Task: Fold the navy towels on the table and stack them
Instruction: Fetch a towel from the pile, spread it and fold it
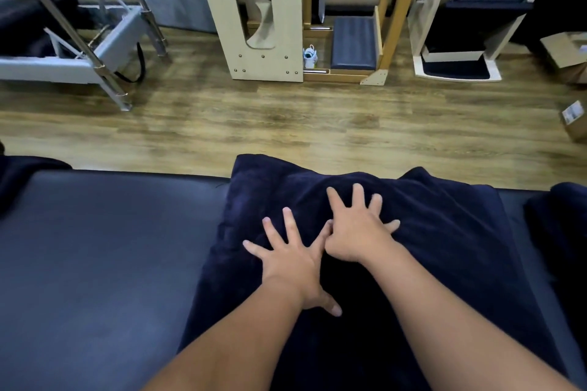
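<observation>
Both hands, left (287,259) and right (355,233), press flat with fingers spread wide on 1 navy towel (444,238) lying on the bench (95,247).

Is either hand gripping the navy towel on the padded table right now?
No, the left hand and right hand lie flat with fingers spread on the navy towel.

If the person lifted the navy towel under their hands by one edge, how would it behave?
The navy towel would likely droop limply: its far edge already lies rumpled. Its plush pile probably grips rather than slides under the flat left hand and right hand. It won't roll or tip.
</observation>
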Motion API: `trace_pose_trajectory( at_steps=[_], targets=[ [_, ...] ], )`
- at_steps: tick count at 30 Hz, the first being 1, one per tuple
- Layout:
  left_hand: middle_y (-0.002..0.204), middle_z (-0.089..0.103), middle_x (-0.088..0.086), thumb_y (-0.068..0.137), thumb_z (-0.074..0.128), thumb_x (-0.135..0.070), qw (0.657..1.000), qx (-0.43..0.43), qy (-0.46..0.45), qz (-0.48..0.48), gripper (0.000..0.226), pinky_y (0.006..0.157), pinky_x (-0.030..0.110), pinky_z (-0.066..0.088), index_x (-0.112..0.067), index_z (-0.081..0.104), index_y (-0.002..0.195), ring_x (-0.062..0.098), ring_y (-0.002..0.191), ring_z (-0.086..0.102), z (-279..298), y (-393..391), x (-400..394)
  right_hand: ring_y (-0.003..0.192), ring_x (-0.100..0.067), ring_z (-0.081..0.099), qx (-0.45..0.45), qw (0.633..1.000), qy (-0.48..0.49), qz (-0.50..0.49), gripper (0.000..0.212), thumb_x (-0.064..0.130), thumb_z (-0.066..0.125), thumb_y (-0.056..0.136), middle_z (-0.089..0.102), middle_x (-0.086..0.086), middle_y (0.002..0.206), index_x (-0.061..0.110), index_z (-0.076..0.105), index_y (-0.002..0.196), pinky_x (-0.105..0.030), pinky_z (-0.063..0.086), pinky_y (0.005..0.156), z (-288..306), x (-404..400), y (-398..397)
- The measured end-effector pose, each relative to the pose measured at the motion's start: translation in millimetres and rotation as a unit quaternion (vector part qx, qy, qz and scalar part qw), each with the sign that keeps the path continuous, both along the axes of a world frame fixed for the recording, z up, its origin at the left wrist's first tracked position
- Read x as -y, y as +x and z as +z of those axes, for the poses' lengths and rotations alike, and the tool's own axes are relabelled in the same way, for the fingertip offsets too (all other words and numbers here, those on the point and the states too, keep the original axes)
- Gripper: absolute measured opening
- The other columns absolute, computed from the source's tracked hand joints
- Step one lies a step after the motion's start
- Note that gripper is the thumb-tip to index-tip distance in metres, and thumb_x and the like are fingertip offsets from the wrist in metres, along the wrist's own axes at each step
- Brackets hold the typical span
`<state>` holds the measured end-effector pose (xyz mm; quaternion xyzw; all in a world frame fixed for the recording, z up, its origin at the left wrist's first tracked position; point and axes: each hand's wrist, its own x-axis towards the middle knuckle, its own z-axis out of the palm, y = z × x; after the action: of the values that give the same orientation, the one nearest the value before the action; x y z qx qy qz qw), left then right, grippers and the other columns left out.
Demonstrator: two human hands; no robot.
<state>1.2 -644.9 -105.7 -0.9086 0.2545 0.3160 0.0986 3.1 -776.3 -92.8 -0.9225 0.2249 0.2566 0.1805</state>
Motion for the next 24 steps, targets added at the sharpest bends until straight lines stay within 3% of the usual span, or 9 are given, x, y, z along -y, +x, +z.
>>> trace_pose_trajectory(
  at_steps=[3,5,6,9,13,16,19,22,24],
  targets=[
    [0.164,-0.01,0.026,0.071,0.068,-0.078,0.999,-0.002,-0.034,-0.035,0.12,0.109,0.07,0.021,-0.035,-0.002,0.16,0.061,0.146,0.0,16,4,-15,0.149,-0.045,-0.024,-0.031,0.999,0.007,-0.03,0.095,0.036,0.057,0.09,-0.032,-0.001,0.163,0.05,-0.012,0.154,-0.083,0.007,0.106,3,-6,9],
    [0.142,0.046,0.015,0.091,0.059,-0.051,0.977,0.084,-0.196,-0.02,0.053,0.099,0.049,0.043,-0.021,0.053,0.134,0.043,0.131,0.044,27,28,-38,0.149,-0.046,-0.024,-0.039,0.999,-0.007,-0.013,0.107,0.029,0.066,0.083,-0.032,-0.001,0.163,0.052,-0.012,0.153,-0.083,0.008,0.107,10,-17,20],
    [0.121,0.056,0.011,0.093,0.055,-0.034,0.948,0.151,-0.281,0.012,0.029,0.09,0.046,0.049,-0.016,0.063,0.114,0.037,0.115,0.055,29,50,-51,0.149,-0.046,-0.024,-0.041,0.999,0.002,0.001,0.11,0.028,0.069,0.081,-0.033,0.001,0.163,0.056,-0.011,0.152,-0.083,0.01,0.106,12,-23,25],
    [0.114,0.055,0.013,0.084,0.047,-0.001,0.887,0.229,-0.351,0.194,0.039,0.087,0.046,0.049,-0.011,0.062,0.119,0.037,0.11,0.051,38,132,-77,0.144,-0.046,-0.034,-0.075,0.996,0.046,0.012,0.128,0.05,0.085,0.069,-0.04,0.006,0.159,0.065,-0.018,0.144,-0.086,0.011,0.102,10,-39,37],
    [0.136,0.057,0.008,0.098,0.056,-0.017,0.942,0.034,-0.262,0.206,0.052,0.103,0.039,0.036,-0.033,0.048,0.147,0.039,0.129,0.038,29,207,-86,0.14,-0.049,-0.039,-0.091,0.995,0.033,-0.009,0.147,0.051,0.095,0.057,-0.047,0.004,0.154,0.067,-0.025,0.139,-0.091,0.009,0.096,2,-45,47],
    [0.093,0.066,-0.004,0.092,0.073,-0.022,0.904,-0.032,-0.364,0.222,0.015,0.094,0.045,0.048,-0.036,0.069,0.096,0.043,0.109,0.053,14,220,-86,0.139,-0.05,-0.041,-0.099,0.994,0.031,-0.015,0.149,0.049,0.097,0.056,-0.049,0.004,0.153,0.068,-0.026,0.139,-0.091,0.008,0.096,1,-48,50],
    [0.084,0.066,-0.001,0.092,0.074,-0.017,0.901,-0.038,-0.395,0.175,0.027,0.084,0.037,0.049,-0.022,0.061,0.068,0.024,0.089,0.055,11,227,-85,0.138,-0.05,-0.042,-0.11,0.993,0.027,-0.018,0.15,0.048,0.097,0.056,-0.049,0.005,0.153,0.069,-0.027,0.138,-0.091,0.008,0.095,1,-50,50],
    [0.088,0.069,0.007,0.095,0.067,-0.006,0.787,-0.165,-0.55,0.226,0.027,0.08,0.025,0.047,-0.013,0.063,0.069,0.012,0.079,0.06,32,225,-78,0.137,-0.05,-0.042,-0.113,0.993,0.026,-0.019,0.151,0.048,0.097,0.056,-0.05,0.004,0.152,0.069,-0.029,0.137,-0.091,0.008,0.095,2,-49,52],
    [0.075,0.064,0.005,0.096,0.065,-0.006,0.759,-0.249,-0.567,0.201,0.027,0.074,0.02,0.046,-0.009,0.062,0.069,0.012,0.071,0.057,44,223,-72,0.137,-0.051,-0.042,-0.111,0.993,0.024,-0.018,0.151,0.047,0.097,0.057,-0.05,0.004,0.152,0.068,-0.029,0.138,-0.091,0.008,0.095,2,-50,52]
  ],
)
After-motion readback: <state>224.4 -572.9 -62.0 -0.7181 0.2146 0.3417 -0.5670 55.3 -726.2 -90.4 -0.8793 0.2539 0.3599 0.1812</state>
